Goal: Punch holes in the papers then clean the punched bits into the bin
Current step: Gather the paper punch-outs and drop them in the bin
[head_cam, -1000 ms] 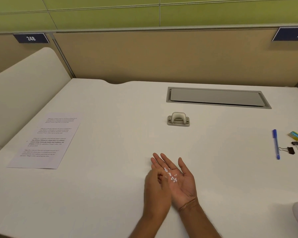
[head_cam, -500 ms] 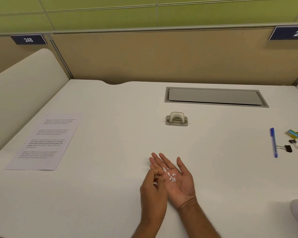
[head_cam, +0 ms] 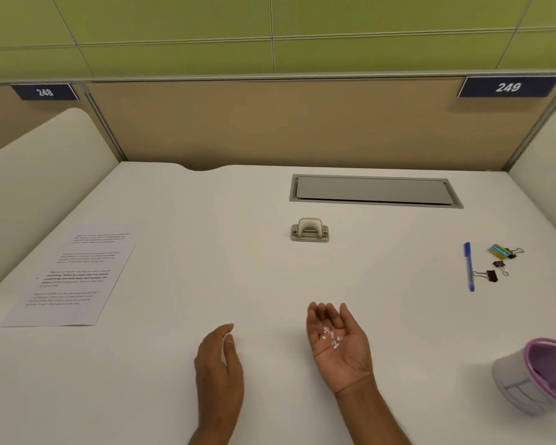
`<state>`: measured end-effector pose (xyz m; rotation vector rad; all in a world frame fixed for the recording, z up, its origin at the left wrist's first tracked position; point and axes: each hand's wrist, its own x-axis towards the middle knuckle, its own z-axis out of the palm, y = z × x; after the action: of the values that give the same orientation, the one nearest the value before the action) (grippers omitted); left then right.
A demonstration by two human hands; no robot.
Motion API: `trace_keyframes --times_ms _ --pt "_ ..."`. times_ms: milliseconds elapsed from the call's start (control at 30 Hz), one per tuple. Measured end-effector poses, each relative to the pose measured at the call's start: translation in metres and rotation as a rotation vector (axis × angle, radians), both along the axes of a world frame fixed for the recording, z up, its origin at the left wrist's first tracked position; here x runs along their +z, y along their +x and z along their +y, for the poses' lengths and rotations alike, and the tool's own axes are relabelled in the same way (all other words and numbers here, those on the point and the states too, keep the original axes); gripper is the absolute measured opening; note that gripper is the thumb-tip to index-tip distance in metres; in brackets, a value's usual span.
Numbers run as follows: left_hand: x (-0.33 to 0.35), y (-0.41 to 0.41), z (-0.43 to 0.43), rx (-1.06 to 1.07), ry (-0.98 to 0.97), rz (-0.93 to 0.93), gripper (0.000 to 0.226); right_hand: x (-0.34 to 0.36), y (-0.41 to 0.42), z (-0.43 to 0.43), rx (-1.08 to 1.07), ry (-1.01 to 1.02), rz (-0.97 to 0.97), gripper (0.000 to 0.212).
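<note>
Punched bits (head_cam: 332, 338) are recorded lying loose on the upturned palm of the right grip (head_cam: 341, 351), which is held open, fingers slightly cupped, nothing pinched. The left grip (head_cam: 219, 364) is held open and empty at 9 o'clock from it. Its contact with the tabletop (head_cam: 206, 203) cannot be told. The bin (head_cam: 511, 380) is placed at 4 o'clock from the right grip, well apart, partly cut off by the frame edge, and appears tipped.

Risks, entered as judgement:
- The bits are light and unrestrained. A spill onto the tabletop could be caused by a quick swing toward 4 o'clock or by a tilted palm.
- If the palm were turned over short of the rim, the bits would be scattered beside the bin.
- If the bin is indeed tipped, bits could slide back out, or the bin could be nudged and rolled.
- Some bits may cling to the skin and be missed.
- White bits dropped on the white tabletop would be hard to find. Whether any lie there now cannot be told.

The paper (head_cam: 74, 274) at 10 o'clock and the hole punch (head_cam: 309, 230) at 12 o'clock are judged clear of the path.
</note>
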<state>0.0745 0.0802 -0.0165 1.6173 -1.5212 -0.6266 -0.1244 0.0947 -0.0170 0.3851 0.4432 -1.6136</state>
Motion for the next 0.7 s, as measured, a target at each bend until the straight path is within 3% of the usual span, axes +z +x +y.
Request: trace_keyframes --times_ms 100,367,700 --pt "0.004 -0.003 0.005 -0.023 0.007 -0.020 0.025 0.023 -0.015 0.024 -0.052 0.057 0.009 0.027" --pt "0.020 -0.073 0.027 -0.177 0.021 -0.039 0.027 0.085 -0.048 0.078 -0.055 0.029 -0.022 0.047" --pt "-0.007 -0.176 0.077 -0.520 0.081 -0.146 0.041 0.140 -0.158 0.145 -0.250 -0.051 0.194 0.052"
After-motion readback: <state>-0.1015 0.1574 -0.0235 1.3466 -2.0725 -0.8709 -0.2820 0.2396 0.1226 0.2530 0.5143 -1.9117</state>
